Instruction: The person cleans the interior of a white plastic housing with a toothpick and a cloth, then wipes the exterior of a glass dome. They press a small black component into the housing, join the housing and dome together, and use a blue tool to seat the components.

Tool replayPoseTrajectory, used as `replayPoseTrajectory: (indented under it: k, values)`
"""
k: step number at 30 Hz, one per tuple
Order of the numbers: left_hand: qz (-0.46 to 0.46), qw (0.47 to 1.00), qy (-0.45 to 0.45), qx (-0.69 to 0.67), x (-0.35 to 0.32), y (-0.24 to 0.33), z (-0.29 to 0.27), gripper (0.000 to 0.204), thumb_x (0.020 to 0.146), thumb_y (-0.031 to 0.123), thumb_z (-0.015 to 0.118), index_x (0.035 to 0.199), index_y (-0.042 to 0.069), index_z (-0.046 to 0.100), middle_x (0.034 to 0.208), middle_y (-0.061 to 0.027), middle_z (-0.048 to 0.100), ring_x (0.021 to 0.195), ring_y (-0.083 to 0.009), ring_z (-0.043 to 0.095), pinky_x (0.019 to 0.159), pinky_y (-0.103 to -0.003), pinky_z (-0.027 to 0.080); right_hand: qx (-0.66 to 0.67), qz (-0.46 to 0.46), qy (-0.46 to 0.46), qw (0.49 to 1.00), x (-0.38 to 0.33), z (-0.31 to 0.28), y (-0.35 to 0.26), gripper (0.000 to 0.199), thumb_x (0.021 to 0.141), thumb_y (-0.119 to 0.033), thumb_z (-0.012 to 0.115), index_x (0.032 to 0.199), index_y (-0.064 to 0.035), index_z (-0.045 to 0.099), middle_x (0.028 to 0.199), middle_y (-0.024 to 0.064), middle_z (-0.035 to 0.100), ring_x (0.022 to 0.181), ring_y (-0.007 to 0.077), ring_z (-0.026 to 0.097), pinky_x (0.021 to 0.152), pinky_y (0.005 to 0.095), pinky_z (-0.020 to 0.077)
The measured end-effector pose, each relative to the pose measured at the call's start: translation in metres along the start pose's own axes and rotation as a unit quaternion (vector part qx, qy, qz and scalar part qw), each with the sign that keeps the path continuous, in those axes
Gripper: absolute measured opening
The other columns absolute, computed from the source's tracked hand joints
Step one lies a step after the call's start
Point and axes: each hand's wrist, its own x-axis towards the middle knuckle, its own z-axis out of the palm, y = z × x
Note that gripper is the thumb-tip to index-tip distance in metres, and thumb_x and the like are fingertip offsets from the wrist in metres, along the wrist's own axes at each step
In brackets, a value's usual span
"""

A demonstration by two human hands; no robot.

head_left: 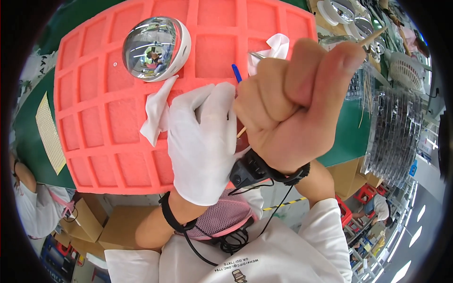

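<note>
My bare right hand (292, 104) is raised close to the view, its fingers closed round a thin pale wooden stick (375, 37) whose pointed end sticks out past the thumb. Beside it, my left hand (203, 137) wears a white glove, with its fingers curled inward over the pink foam tray (115, 120). What the gloved fingers hold is hidden. A short piece of thin stick (241, 132) shows between the hands, over a dark reddish surface. A white dome camera with a mirrored cover (153, 49) rests on the tray. Against the gloved hand lies a white cloth (158, 113).
A blue pen (236, 73) and another white cloth (278, 46) lie beyond my hands. Stacked clear plastic trays (394, 137), a white basket (406, 70) and more domes (342, 12) stand to the right. A yellowish sheet (49, 134) lies left; another person (40, 203) is nearby.
</note>
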Motion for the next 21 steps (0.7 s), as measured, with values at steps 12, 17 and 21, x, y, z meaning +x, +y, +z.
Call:
replayPoseTrajectory:
  k: [12,17,21]
  values:
    - [-0.022,0.999,0.035,-0.033,-0.001,0.001,0.0,0.041,0.078,-0.004,0.073,0.117,0.006,0.065,0.108,-0.0146,0.059,0.095,-0.0322,0.062,0.073,-0.039,0.054,0.039,-0.018,0.04,0.998,-0.008,0.01,0.01,0.056,0.109,-0.055,0.031,0.071,-0.0144,0.03,0.055,-0.006,0.02,0.043,0.0072,0.013,0.038,0.0276,0.0119]
    - [-0.023,0.998,0.036,-0.038,-0.003,0.001,0.002,0.04,0.078,-0.002,0.074,0.116,0.006,0.066,0.109,-0.0165,0.06,0.094,-0.0329,0.062,0.074,-0.041,0.054,0.022,-0.028,0.096,0.995,-0.003,0.012,0.01,0.055,0.11,-0.053,0.032,0.071,-0.0139,0.03,0.055,-0.0057,0.022,0.043,0.0076,0.015,0.039,0.0275,0.0129]
    - [-0.034,0.999,0.029,-0.026,-0.002,-0.002,0.0,0.04,0.078,-0.002,0.073,0.116,0.006,0.066,0.108,-0.0171,0.061,0.094,-0.0328,0.062,0.074,-0.041,0.054,0.013,-0.038,0.138,0.99,0.005,0.014,0.012,0.054,0.11,-0.051,0.033,0.071,-0.0136,0.031,0.055,-0.0055,0.023,0.043,0.0078,0.015,0.039,0.0274,0.0137]
